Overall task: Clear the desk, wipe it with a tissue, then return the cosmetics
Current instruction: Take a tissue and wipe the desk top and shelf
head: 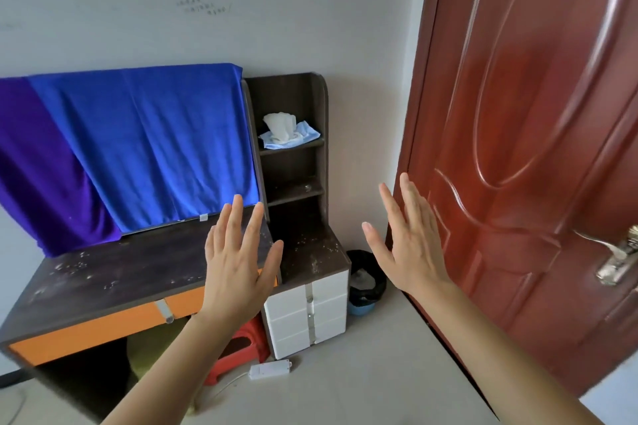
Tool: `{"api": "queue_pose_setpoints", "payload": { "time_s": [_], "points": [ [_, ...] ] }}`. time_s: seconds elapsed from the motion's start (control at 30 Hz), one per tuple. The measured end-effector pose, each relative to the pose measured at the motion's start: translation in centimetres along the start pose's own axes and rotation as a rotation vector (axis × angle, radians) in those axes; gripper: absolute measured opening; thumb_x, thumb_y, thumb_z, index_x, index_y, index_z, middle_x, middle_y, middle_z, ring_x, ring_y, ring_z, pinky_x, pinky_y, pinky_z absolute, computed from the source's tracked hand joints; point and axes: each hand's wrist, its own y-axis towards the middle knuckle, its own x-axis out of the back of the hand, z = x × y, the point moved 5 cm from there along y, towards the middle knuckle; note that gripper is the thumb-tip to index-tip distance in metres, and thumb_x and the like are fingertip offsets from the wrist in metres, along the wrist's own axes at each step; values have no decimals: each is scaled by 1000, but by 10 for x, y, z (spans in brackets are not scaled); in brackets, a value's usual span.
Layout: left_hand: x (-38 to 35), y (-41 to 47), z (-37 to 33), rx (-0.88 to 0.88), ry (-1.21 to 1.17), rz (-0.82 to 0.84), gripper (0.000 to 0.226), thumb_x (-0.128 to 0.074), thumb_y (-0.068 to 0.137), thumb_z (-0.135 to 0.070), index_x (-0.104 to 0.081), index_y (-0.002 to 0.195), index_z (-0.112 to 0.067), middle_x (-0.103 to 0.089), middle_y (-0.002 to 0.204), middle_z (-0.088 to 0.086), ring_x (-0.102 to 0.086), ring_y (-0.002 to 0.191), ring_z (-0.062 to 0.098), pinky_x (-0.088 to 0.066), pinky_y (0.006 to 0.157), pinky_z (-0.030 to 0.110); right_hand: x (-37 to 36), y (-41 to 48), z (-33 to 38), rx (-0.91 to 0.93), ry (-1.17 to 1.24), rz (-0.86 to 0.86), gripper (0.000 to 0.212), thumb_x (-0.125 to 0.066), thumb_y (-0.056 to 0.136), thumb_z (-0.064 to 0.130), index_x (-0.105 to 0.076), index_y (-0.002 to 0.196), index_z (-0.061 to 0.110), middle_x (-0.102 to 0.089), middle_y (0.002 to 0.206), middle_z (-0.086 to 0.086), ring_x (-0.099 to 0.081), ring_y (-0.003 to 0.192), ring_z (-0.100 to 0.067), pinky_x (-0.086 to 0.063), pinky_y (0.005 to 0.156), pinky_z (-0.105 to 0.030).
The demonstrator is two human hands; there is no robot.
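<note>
Both hands hover, holding nothing: the left hand [238,269] and right hand [407,248] have fingers straight and spread wide, backs to the camera. The desk [121,269], beyond and below the left fingers, shows pale specks and no cosmetics in view, so clearing looks done and wiping seems next. That calls for reaching past the fingertips to the tissue pack [286,133] on the shelf [319,107], above and between both hands.

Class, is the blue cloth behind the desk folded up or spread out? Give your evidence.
Spread out. The blue cloth hangs as one wide sheet from the top edge down to the desk.
</note>
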Motion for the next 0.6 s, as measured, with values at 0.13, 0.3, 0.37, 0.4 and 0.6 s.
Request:
{"api": "queue_pose_setpoints", "payload": {
  "time_s": [0.13,0.3,0.37,0.4,0.6],
  "points": [
    [-49,59,23,7,72,30,64,-37,97,-52,-30,153,-20,-16,163,11,-16,150,31,-28,115,56,-66,58,-31,1,67,35,69,-34,101,61,-18,159,28,-7,168,-10,-17,153,-28,-31,119,-50],
    [-92,143,55,31,121,58,68,-34,96,-54,-29,154,-19,-13,164,10,-15,151,31,-29,114,54,-138,146,-61,-24,143,71,70,-26,100,66,-17,159,30,-7,168,-7,-21,152,-27,-30,116,-44],
    [-106,172,70,39,132,55,69,-34,96,-55,-26,155,-21,-12,165,9,-13,151,30,-29,114,53,-163,179,-68,-19,155,81,70,-25,99,66,-15,159,31,-6,168,-6,-20,152,-26,-29,116,-41],
    [-112,184,78,53,128,55,69,-34,96,-55,-25,155,-22,-11,165,9,-12,152,29,-29,113,52,-176,193,-69,-19,165,93,70,-25,99,66,-14,159,31,-5,168,-5,-19,153,-25,-28,116,-39],
    [-163,247,135,53,107,95,69,-35,96,-55,-26,156,-22,-10,165,7,-13,152,28,-31,113,51,-257,267,-65,0,209,131,65,-27,100,65,-18,156,34,-9,168,-1,-26,150,-23,-34,110,-36]
  ]
}}
